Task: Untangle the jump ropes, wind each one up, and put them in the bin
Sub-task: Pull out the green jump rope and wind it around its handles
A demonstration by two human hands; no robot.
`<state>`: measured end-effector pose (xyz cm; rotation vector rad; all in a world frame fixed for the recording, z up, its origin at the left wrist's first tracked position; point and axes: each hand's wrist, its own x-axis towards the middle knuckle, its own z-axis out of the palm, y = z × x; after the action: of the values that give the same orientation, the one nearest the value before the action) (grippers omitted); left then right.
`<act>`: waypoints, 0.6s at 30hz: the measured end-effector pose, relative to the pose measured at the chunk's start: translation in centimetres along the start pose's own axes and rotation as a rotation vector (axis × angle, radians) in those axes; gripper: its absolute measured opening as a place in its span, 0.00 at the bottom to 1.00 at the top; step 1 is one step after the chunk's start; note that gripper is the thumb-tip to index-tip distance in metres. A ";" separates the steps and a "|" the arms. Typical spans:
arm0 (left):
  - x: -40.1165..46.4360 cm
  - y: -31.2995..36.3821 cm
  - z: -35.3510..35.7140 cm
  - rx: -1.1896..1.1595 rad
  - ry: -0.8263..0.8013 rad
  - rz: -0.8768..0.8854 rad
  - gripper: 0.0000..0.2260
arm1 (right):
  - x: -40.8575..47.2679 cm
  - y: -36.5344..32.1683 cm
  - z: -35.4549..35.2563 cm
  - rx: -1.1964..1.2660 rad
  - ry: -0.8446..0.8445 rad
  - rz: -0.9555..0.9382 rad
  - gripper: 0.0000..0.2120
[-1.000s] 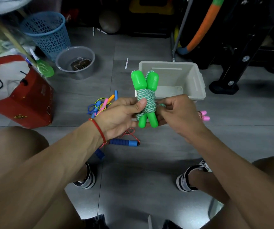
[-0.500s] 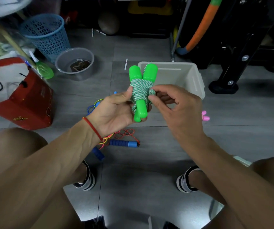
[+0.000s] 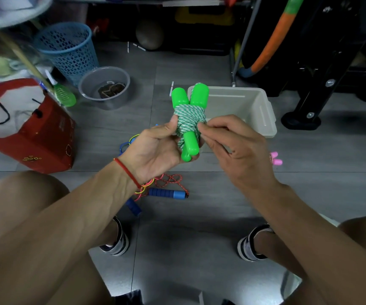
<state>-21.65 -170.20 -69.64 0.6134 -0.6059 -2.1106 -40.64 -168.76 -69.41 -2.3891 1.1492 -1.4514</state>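
A green-handled jump rope [image 3: 189, 116], its green-and-white cord wound around both handles, is held upright above the floor. My left hand [image 3: 155, 150] cups it from the left and below. My right hand [image 3: 232, 146] pinches the cord at the bundle's right side. Just behind it stands the beige bin [image 3: 263, 111]. On the floor under my left wrist lies a blue-handled rope [image 3: 169, 193] with red cord, tangled with thin coloured ropes [image 3: 129, 142]. Pink handles [image 3: 275, 159] peek out right of my right hand.
A red bag [image 3: 36, 137] sits at the left, a blue mesh basket [image 3: 67, 49] and a grey bowl [image 3: 105, 86] behind it. A black stand [image 3: 305, 115] and an orange-green hoop [image 3: 272, 40] are at the back right. My knees and sandalled feet frame the grey floor.
The green bundle has turned and tilted in my hands. My right hand shifted from gripping its side to pinching the cord with its fingertips.
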 end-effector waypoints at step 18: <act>-0.3 -0.1 1.3 0.179 0.161 0.151 0.17 | 0.1 -0.5 0.6 -0.011 0.102 0.109 0.07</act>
<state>-22.36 -169.68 -68.60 0.8034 -0.7313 -1.8597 -39.85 -168.65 -69.49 -2.2432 1.2912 -1.5514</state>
